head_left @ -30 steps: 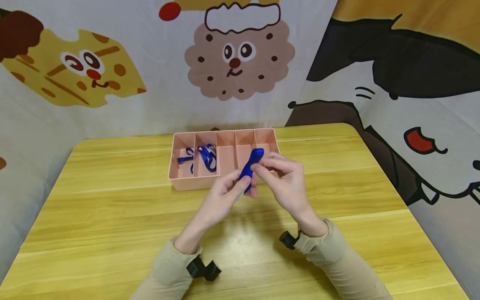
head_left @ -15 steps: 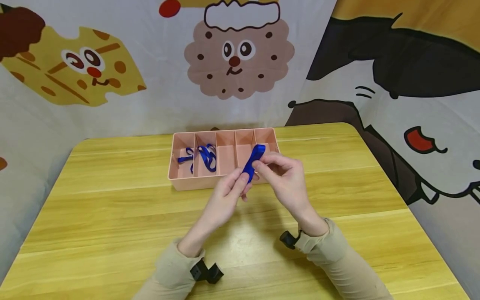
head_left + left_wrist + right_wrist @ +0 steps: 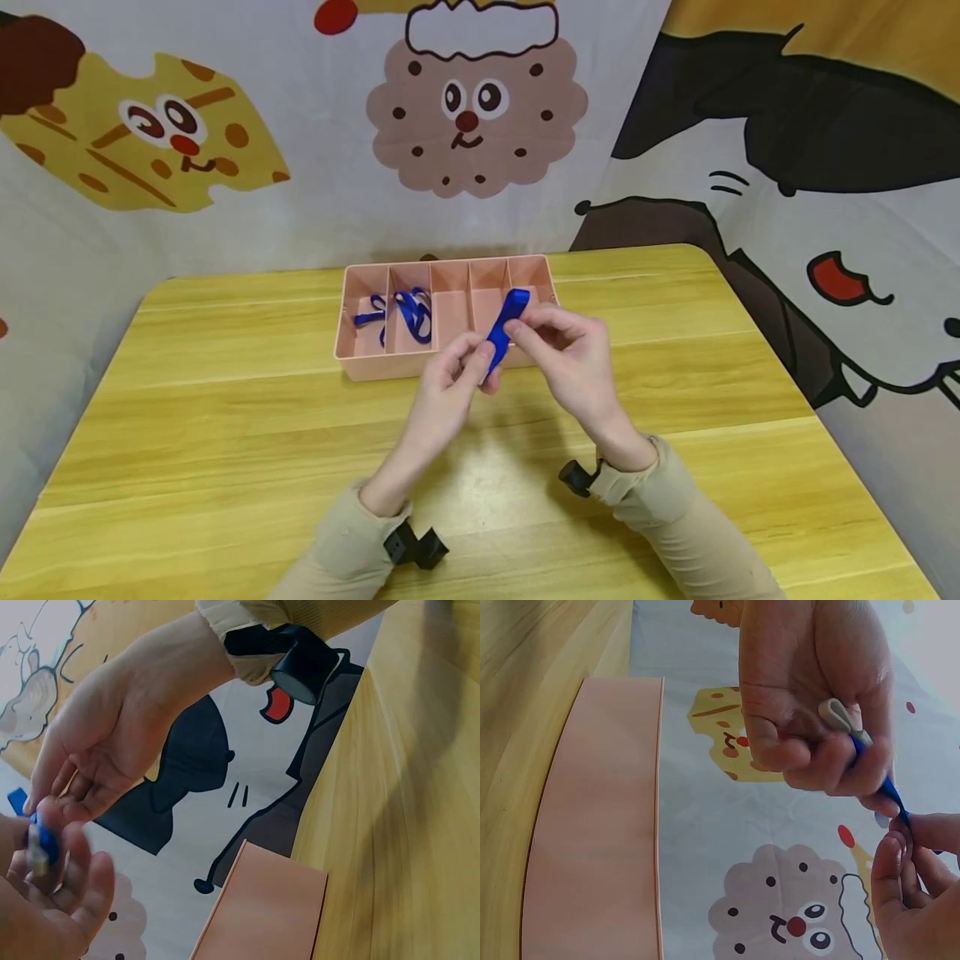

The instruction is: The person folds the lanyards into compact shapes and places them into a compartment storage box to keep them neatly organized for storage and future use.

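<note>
A folded strip of blue ribbon [image 3: 507,322] is held in the air between my two hands, over the front right part of the pink box [image 3: 390,367]. My left hand [image 3: 447,382] pinches its lower part between thumb and fingers. With thumb and forefinger, my right hand [image 3: 573,360] pinches it higher up, and a rounded fold sticks out above those fingertips. In the right wrist view a whitish loop [image 3: 837,714] pokes out of the left fingers at the ribbon's lower end.
The pink box has several compartments in a row and stands toward the back of the wooden table [image 3: 247,433]. Blue ribbons [image 3: 414,315] lie loosely coiled in its second compartment from the left, and another blue ribbon [image 3: 370,317] lies in the leftmost. A printed cloth [image 3: 315,200] hangs behind.
Over the past second the ribbon has risen slightly. My left fingers have shifted their hold along its lower part, while the right hand stays almost in place.
</note>
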Tool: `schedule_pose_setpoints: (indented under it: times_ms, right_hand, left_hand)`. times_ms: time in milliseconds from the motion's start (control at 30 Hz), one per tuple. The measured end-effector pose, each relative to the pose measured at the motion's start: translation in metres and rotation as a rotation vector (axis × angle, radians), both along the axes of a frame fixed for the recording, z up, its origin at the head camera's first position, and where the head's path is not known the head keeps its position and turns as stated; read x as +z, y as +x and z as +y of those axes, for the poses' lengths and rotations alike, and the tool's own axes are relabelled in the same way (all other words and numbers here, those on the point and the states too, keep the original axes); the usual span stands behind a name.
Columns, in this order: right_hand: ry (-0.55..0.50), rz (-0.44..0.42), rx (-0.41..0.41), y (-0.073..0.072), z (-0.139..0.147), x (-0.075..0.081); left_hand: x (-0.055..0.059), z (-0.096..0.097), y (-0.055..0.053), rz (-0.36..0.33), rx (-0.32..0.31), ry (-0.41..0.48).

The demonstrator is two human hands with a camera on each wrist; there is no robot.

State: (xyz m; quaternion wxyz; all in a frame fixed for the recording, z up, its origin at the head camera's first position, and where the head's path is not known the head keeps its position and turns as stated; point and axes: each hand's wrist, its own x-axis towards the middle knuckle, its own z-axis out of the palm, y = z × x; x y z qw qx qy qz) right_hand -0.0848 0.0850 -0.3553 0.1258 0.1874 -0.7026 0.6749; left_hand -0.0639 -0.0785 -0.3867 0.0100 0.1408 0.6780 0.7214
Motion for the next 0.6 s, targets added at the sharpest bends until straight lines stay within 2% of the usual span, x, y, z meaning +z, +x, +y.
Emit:
schedule_pose_setpoints:
  times_ms: [367, 600]
  right_hand:
    - [-0.040, -0.038, -0.066, -0.006, -0.005, -0.002]
    - [-0.027, -0.054, -0.076, -0.008, -0.009, 0.000]
  left_hand:
    - [0.005, -0.010, -0.004, -0.071, -0.013, 0.016]
    - [0.006, -0.012, -0.008, -0.064, 0.080, -0.003]
